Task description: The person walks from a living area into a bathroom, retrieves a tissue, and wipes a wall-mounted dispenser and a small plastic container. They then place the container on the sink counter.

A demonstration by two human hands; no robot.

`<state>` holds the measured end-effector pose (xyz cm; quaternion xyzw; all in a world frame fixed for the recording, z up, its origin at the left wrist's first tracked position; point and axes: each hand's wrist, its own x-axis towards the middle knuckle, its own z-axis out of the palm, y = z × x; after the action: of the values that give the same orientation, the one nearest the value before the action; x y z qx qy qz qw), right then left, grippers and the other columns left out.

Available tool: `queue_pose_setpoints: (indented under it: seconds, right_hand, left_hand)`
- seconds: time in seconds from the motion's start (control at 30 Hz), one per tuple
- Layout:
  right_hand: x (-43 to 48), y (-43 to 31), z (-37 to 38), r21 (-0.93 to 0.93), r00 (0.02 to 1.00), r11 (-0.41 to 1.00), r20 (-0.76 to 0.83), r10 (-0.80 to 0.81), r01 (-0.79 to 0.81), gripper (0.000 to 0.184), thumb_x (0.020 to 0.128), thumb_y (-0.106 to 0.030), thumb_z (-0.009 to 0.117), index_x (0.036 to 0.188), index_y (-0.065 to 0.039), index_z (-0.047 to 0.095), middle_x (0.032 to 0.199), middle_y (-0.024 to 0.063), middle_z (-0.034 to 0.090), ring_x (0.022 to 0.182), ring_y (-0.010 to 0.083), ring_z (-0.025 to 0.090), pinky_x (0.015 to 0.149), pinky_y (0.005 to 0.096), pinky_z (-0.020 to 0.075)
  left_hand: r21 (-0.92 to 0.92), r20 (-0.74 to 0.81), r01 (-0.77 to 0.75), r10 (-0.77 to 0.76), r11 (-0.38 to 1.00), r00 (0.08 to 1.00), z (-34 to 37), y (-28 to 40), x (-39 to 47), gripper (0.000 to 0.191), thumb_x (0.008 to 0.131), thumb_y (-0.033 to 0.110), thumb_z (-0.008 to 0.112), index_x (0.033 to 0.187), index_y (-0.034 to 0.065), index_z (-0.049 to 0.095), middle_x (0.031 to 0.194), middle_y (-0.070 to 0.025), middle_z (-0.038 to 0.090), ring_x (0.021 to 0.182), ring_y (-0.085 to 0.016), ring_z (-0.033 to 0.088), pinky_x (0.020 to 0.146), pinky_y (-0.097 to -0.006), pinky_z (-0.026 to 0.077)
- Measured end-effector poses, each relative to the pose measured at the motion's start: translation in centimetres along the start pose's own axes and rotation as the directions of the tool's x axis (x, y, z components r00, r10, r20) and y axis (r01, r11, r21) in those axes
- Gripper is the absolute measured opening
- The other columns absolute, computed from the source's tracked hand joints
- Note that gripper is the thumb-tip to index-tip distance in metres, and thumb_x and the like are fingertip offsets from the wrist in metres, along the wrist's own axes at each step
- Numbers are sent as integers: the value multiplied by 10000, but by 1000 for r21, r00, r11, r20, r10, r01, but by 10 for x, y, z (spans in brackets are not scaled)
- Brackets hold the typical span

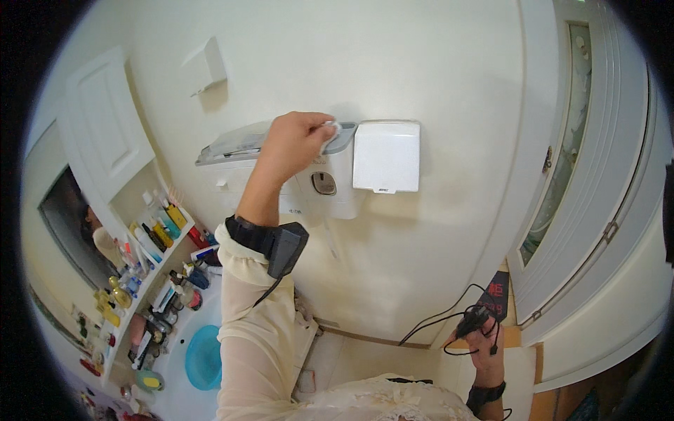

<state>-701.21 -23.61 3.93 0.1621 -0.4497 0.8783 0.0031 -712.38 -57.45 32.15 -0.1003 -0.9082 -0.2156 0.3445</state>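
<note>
My left hand [296, 141] is raised in front of the wall, pinching a crumpled white tissue or cloth [334, 129]. Just behind it, a white wall-mounted tissue dispenser [339, 205] with a grey top carries a clear, flat packet [239, 141] on its left part. A white square box [387, 158] is fixed to the wall beside the dispenser. Down at the lower right, my right hand [487, 344] grips a bundle of black cables [472, 320], with loops hanging from it. A black strap with a dark box [287, 247] circles my left wrist.
To the left, a white washbasin [176, 363] holds a blue plastic bowl [199, 358]. Crowded shelves [152, 268] of bottles and tubes run beside the mirror [68, 210]. A white holder [210, 66] juts from the wall. At right stands a white door [590, 173] with a glass panel.
</note>
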Motion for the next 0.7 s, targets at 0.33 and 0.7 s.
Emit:
queue_pose_setpoints:
  seconds: [0.33,0.7]
  right_hand:
    - [11,16,0,-17,999,999,29,39,-38,189,813,-26,587,991,18,545,869,120,608,761,255,615,684,437,546]
    - [-2,8,9,-62,1000,998,-25,-12,11,210,808,-57,569,990,44,539,826,135,620,737,254,624,692,413,530]
  left_hand:
    - [-24,31,-193,194,981,981,-24,-23,-12,202,869,116,582,1029,28,668,761,-98,666,669,-130,576,657,-243,463]
    - [-103,121,-137,149,985,981,11,11,7,184,837,73,610,1005,42,677,761,-82,651,657,-108,508,635,-255,450]
